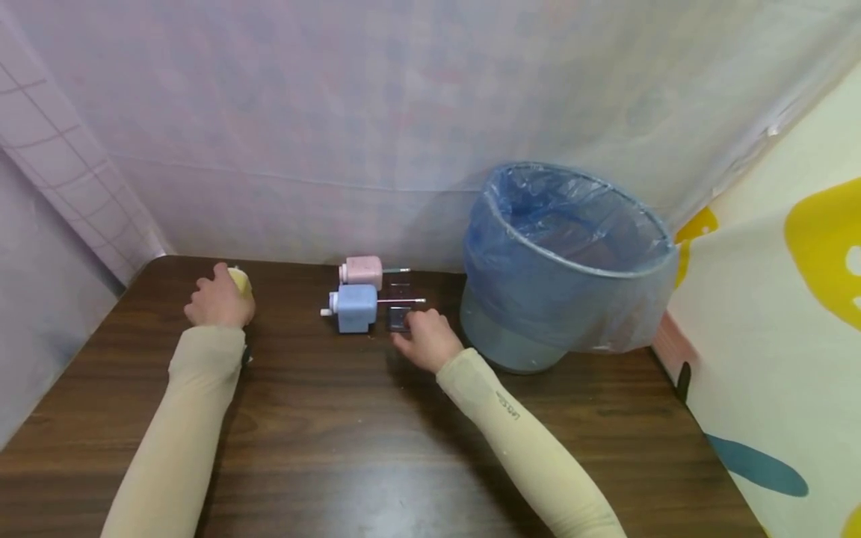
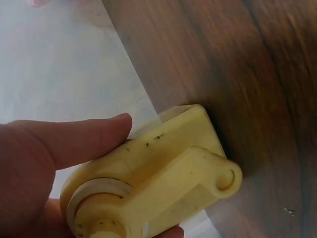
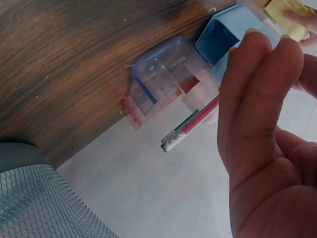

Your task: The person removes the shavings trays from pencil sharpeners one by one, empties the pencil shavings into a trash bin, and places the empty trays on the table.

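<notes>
At the table's far left, my left hand [image 1: 222,297] grips a yellow crank pencil sharpener [image 2: 173,129]. Its thumb lies along one side and a fingertip shows at the other. My right hand [image 1: 430,340] is beside a clear shavings drawer [image 3: 171,69] in front of a blue pencil sharpener [image 1: 356,308]; whether it touches the drawer is hidden. Its fingers are loosely bent, with nothing seen between them. The blue sharpener's drawer slot is bare, and a red pencil [image 3: 198,121] sticks out of it. Behind stands a pink sharpener [image 1: 363,271] with a dark pencil [image 1: 395,270].
A mesh bin [image 1: 518,336] with a blue plastic liner [image 1: 565,291] stands right of the sharpeners, near my right hand. A white sheet [image 1: 303,134] hangs behind the brown wooden table [image 1: 323,441]. Small specks lie on the wood.
</notes>
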Motion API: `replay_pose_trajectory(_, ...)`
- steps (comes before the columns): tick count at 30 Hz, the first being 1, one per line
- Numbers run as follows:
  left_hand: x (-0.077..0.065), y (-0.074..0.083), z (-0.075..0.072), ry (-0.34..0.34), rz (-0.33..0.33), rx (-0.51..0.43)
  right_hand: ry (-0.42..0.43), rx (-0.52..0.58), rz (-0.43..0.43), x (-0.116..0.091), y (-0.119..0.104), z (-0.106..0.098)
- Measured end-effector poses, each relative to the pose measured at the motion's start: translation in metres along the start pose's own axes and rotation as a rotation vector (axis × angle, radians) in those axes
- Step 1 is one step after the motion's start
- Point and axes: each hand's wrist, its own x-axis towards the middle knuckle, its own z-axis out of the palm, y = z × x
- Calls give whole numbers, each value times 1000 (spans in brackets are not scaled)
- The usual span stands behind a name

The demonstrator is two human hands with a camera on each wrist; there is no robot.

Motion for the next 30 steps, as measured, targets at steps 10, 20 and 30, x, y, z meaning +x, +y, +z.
replay_pose_trajectory(10, -10, 7, -7, 17, 120, -31, 0, -11, -2, 0, 0, 2)
replay_pose_trajectory(20, -28, 42, -19, -74, 359, -86, -18, -6, -3, -1, -2, 1)
replay_pose_trajectory(30, -41, 59, -35, -207, 512, -71, -11, 0, -5, -2, 0, 4)
